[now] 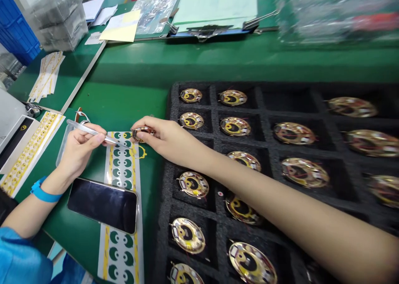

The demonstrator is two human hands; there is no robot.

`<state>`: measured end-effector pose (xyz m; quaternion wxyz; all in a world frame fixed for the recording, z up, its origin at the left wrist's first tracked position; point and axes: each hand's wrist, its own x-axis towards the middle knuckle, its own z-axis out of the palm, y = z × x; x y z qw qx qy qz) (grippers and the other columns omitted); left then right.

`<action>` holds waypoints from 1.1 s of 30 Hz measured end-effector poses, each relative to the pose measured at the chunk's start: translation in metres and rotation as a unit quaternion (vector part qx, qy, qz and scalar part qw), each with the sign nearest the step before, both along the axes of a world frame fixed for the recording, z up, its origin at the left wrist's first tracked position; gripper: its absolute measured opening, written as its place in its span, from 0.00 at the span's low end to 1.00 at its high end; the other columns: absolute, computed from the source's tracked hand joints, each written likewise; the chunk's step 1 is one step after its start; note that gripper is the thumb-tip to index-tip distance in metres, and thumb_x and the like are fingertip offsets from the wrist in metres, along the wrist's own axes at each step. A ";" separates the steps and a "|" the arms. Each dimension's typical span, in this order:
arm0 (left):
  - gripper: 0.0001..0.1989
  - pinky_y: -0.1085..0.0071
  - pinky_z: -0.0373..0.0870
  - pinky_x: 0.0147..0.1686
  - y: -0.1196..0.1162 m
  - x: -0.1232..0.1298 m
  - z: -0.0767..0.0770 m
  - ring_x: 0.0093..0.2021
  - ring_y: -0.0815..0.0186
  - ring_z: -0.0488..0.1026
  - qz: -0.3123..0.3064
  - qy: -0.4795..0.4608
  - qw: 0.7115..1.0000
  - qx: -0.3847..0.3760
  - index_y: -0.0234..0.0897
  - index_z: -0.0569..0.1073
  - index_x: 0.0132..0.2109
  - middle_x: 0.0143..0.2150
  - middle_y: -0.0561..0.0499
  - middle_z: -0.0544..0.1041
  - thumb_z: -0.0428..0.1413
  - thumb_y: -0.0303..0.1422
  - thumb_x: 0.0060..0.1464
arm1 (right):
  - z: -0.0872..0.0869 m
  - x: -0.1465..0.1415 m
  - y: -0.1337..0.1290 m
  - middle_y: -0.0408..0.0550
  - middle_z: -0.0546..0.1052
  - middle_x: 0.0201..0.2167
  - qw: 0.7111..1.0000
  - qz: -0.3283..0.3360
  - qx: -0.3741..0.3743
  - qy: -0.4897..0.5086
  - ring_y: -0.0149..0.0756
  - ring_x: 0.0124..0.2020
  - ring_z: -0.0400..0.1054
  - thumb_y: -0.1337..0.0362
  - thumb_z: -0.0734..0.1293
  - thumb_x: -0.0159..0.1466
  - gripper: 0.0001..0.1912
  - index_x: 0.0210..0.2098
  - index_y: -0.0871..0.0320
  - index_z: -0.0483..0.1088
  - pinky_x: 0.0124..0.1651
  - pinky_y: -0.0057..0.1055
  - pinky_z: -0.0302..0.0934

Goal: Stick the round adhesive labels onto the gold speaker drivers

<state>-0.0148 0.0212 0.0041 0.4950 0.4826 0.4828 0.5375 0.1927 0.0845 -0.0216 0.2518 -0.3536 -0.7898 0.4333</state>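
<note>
The left hand (81,145) pinches the tweezers (82,128) between thumb and fingers, with the tips directed across the label strip (122,167) toward the right hand (157,134). The right hand grips a round module (142,129) between thumb and fingers, near the strip's upper end and left of the foam tray (213,101). The step in hand appears to be fine tweezer work; whether the tips hold a piece cannot be determined. The next move calls for a steady module and precise tip alignment.

The left forearm (26,221) reaches over the desk's (131,105) near edge, left hand (81,145) pinching; the right arm (264,192) stretches long, right hand (158,134) gripping thumb against fingers
</note>
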 end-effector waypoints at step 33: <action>0.04 0.77 0.75 0.31 -0.038 0.030 -0.004 0.28 0.70 0.78 -0.073 0.013 0.995 -0.072 0.41 0.80 0.34 0.29 0.55 0.82 0.66 0.35 0.51 | -0.010 0.043 -0.090 0.45 0.80 0.47 0.819 0.080 -0.482 0.300 0.34 0.48 0.77 0.69 0.65 0.66 0.17 0.53 0.51 0.71 0.50 0.31 0.72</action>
